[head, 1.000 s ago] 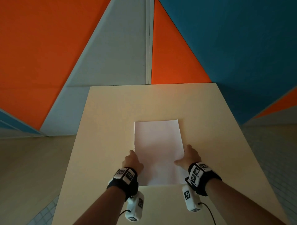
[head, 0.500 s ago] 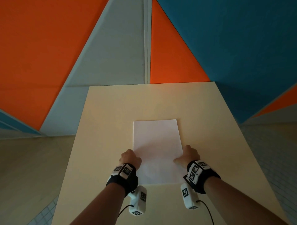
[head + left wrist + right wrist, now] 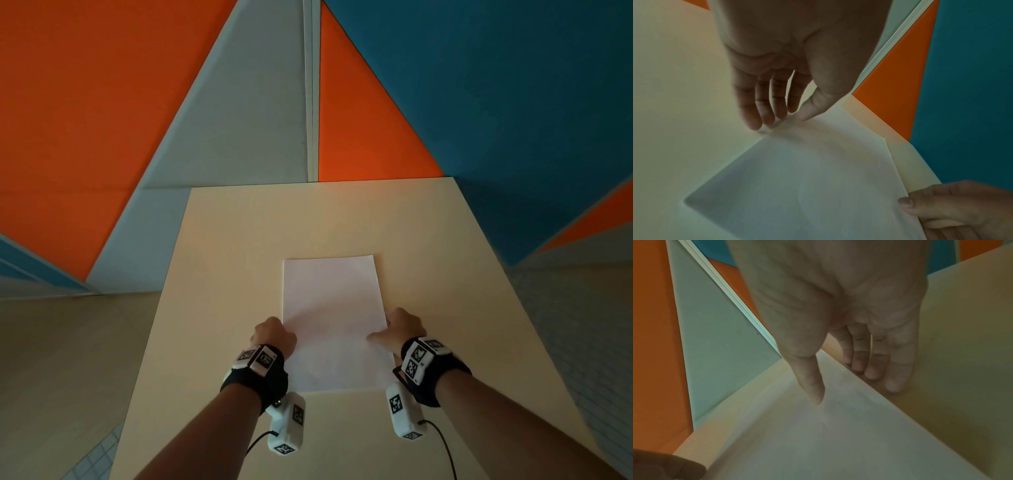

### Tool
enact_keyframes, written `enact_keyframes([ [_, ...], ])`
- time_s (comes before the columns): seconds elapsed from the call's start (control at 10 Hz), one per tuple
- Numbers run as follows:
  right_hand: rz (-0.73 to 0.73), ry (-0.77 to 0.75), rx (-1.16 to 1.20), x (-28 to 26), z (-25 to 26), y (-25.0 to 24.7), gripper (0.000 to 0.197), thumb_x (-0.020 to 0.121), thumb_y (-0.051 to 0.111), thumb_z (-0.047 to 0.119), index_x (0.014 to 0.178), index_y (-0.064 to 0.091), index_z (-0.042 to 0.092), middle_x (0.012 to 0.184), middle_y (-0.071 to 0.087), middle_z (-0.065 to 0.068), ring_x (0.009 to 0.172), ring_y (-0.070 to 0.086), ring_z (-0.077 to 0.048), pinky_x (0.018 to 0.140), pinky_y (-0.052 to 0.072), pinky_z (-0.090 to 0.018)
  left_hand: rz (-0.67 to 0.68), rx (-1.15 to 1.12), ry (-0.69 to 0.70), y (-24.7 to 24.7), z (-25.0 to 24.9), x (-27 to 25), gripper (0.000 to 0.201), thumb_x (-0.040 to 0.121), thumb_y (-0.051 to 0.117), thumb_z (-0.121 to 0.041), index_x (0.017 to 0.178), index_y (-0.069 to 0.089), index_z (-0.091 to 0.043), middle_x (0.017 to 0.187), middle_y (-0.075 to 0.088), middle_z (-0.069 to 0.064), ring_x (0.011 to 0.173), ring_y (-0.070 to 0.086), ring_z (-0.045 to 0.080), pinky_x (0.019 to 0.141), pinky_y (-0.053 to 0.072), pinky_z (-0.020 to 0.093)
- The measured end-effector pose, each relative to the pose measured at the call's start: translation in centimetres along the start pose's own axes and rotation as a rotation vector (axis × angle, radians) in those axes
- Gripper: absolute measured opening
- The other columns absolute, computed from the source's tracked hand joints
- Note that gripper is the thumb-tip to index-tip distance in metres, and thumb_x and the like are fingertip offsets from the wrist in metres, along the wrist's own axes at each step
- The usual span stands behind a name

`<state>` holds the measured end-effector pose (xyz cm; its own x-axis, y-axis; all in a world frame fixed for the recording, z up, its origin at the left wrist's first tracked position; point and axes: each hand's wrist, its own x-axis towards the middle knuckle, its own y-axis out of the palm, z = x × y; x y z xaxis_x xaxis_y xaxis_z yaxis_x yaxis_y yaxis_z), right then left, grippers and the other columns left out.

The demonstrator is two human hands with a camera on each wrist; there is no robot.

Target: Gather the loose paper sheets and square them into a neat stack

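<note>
Your left hand (image 3: 273, 334) sits at the left long edge of the paper stack (image 3: 332, 322), on its nearer half; in the left wrist view its fingers (image 3: 764, 107) point down, close together, tips on the table (image 3: 219, 274) right against the paper's edge, while the thumb tip rests on the top sheet; that is a light pinch across the edge, the fingers nearly straight rather than wrapped round anything. To the left of that hand the beige tabletop runs bare to its left border.

The paper stack lies flat in the middle of the table, nearer to you than to the far border; its long axis runs away from you toward the wall panels (image 3: 239, 102), short edges near and far; the edges read as one outline from the head view, so the sheets look aligned; how many there are I cannot tell. Bare table lies beyond the far short edge, and a narrower strip lies between the near short edge and you.

Your right hand (image 3: 404, 327) mirrors the left on the right long edge; thumb laid on the sheet, fingers (image 3: 875, 360) together and extended, tips on the table just beside the edge. Right of it the table stays bare up to its right border.
</note>
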<state>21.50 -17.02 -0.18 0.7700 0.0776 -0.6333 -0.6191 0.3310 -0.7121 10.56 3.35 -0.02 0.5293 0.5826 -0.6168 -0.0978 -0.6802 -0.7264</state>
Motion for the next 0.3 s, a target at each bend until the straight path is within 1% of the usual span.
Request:
enact_keyframes([
  [0.1, 0.005, -0.016, -0.006, 0.1, -0.2, -0.2, 0.07, 0.056, 0.075, 0.041, 0.115, 0.054, 0.011, 0.114, 0.062, -0.008, 0.103, 0.062, -0.029, 0.071, 0.05, -0.031, -0.037, -0.022, 0.055, 0.0, 0.4, -0.6, 0.042, 0.086, 0.05, -0.017, 0.128, 0.053, -0.012, 0.131, 0.054, 0.013, 0.117, 0.056, 0.033, 0.094, 0.045, 0.036],
  [0.2, -0.016, -0.04, -0.019, 0.1, -0.4, -0.5, 0.067, 0.059, 0.075, 0.04, 0.115, 0.054, 0.01, 0.114, 0.063, -0.008, 0.102, 0.063, -0.029, 0.073, 0.052, -0.032, -0.094, -0.037, 0.149, 0.2, 1.0, -1.3, 0.039, 0.085, 0.05, -0.014, 0.124, 0.053, -0.015, 0.127, 0.054, 0.009, 0.114, 0.056, 0.029, 0.094, 0.044, 0.034],
  [0.3, -0.069, -0.081, -0.034, 0.2, -1.0, -0.5, 0.055, 0.069, 0.071, 0.034, 0.114, 0.051, 0.01, 0.113, 0.06, -0.009, 0.102, 0.061, -0.029, 0.069, 0.045, -0.031, -0.129, -0.035, 0.216, 0.3, 1.5, -2.1, 0.032, 0.084, 0.049, -0.014, 0.114, 0.059, -0.018, 0.12, 0.059, 0.006, 0.109, 0.059, 0.025, 0.091, 0.045, 0.031],
])
